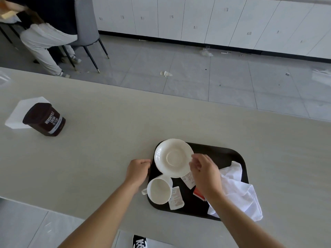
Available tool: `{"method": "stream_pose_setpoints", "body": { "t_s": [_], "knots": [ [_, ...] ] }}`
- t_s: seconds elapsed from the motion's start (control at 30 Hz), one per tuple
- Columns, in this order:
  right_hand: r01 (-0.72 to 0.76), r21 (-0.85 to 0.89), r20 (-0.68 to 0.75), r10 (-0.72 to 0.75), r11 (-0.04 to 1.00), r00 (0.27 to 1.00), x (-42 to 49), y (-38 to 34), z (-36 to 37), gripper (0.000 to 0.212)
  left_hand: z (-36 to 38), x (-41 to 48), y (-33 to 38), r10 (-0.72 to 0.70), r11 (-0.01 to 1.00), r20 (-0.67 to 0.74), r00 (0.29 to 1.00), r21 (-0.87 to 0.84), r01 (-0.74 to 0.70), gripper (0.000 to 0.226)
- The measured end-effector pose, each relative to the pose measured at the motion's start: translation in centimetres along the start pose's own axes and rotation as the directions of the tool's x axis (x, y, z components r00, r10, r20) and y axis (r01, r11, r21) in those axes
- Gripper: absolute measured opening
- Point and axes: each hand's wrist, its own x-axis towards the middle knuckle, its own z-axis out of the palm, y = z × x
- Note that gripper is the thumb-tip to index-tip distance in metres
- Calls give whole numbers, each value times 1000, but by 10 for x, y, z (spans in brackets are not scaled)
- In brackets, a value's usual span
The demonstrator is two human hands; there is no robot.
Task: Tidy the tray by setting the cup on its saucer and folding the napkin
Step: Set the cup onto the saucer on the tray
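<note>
Find the cup (158, 190), seemingly tipped mouth-lower-left, just below the saucer (172, 157), nearest the left grip (138, 170) clutching the left rim of the tray (218, 154); right grip (204, 173) curled at the saucer's right edge, hold unclear.
</note>
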Motion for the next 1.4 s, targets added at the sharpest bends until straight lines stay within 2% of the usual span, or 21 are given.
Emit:
{"method": "stream_pose_setpoints", "body": {
  "t_s": [0.1, 0.2, 0.3, 0.43, 0.53, 0.63, 0.7, 0.77, 0.9, 1.0, 1.1, 1.23, 1.3, 1.4],
  "knots": [
    [-3, 54, 27, 2, 999, 1000, -43, -5, -1, 13, -12, -10, -12, 26, 1000, -41, 999, -5, -27, 28],
    [-158, 124, 105, 146, 980, 984, -86, -4, 7, 25, -24, -25, -31, 36, 998, -55, 998, 51, -33, 29],
    [-391, 225, 280, 325, 893, 903, -123, -4, 22, 25, -28, -42, -42, 26, 996, 48, 999, 85, -30, 28],
    [-567, 343, 443, 403, 749, 801, -142, -20, 48, 16, -23, -60, -41, 30, 994, 115, 993, 102, -42, 16],
    [-605, 486, 434, 426, 631, 794, -143, -38, 63, 18, -15, -69, -45, 18, 999, 161, 987, 29, -23, 16],
    [-586, 555, 372, 453, 591, 810, -141, -50, 72, 11, -9, -73, -50, 24, 1000, 189, 982, -9, -23, 18],
    [-577, 540, 323, 483, 613, 814, -137, -54, 74, 4, -8, -71, -51, 33, 999, 182, 983, -16, -30, 17],
    [-555, 470, 277, 482, 686, 831, -132, -54, 76, 10, -8, -71, -50, 41, 999, 164, 986, 7, -42, 17],
    [-470, 354, 220, 416, 809, 882, -127, -50, 77, 13, -6, -62, -49, 131, 976, 2, 991, 175, -129, 9],
    [-430, 312, 167, 397, 847, 902, -123, -43, 72, 12, -4, -53, -47, 213, 939, -52, 976, 288, -190, 13],
    [-402, 299, 147, 374, 865, 916, -119, -40, 62, 11, 1, -45, -50, 312, 896, -36, 949, 344, -282, 22],
    [-273, 277, 88, 259, 921, 962, -118, -31, 43, 14, 7, -34, -59, 434, 753, -10, 901, 552, -357, 7],
    [-232, 272, 45, 228, 934, 973, -112, -28, 32, 16, 7, -31, -67, 514, 631, 4, 858, 676, -381, 21],
    [-246, 281, 11, 253, 928, 967, -92, -26, 19, 17, 5, -27, -82, 592, 446, 54, 804, 809, -383, 45]
  ]
}}
